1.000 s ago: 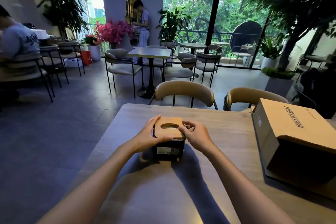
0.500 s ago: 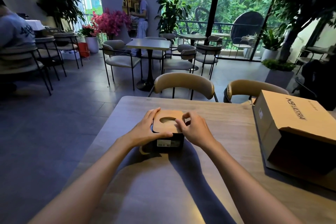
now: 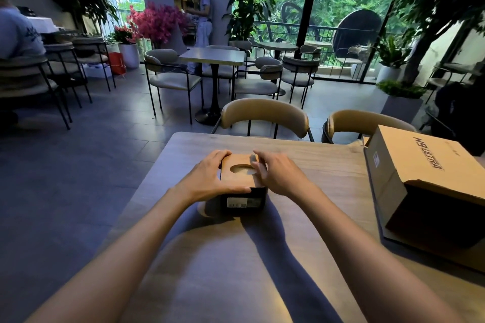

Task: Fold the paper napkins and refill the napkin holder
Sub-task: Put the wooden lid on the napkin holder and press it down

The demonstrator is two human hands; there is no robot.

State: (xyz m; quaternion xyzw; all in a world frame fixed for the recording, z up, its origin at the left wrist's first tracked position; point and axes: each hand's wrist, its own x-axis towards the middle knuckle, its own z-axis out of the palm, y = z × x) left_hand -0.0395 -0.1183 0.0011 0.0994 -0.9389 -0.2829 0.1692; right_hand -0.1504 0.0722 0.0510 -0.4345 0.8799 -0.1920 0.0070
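The right hand (image 3: 280,176) has slid from the napkin holder's (image 3: 242,186) right edge onto its wooden lid (image 3: 240,174), fingers curled at the cutout, while the left hand (image 3: 210,178) still clasps its nine-o'clock side, mid-table (image 3: 328,165); opening seems to be starting.

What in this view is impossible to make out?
Head view only:
- Napkin holder: its inside is dark through the lid's oval hole.
- Its front label: print too small.
- Cardboard box: cut off by the right edge, its opening in shadow.
- Left hand: hides the holder's left side.
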